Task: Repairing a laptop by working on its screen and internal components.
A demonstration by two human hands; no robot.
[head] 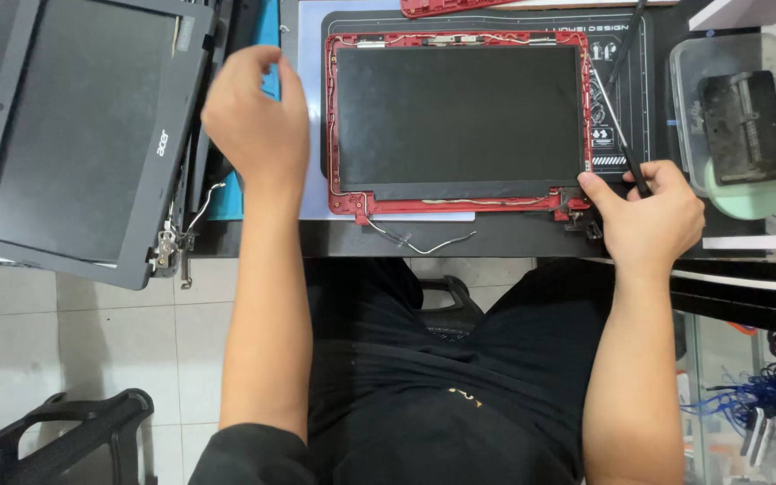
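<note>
Head view: right hand [650,216] closed on thin black-handled screwdriver [617,121], at 4 o'clock of red-framed flat dark laptop screen [458,117] on counter [496,241]; left hand [258,112] loosely curled, empty. Probably light, fragile; grip by frame edges.

A dark workbench [496,241] carries a black work mat [617,54]. On the mat lies a red-framed laptop screen [458,117] (face up). A grey laptop lid [74,135] overhangs the bench's left edge.

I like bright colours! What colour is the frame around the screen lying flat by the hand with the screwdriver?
Red, seen in the head view: the frame.
</note>
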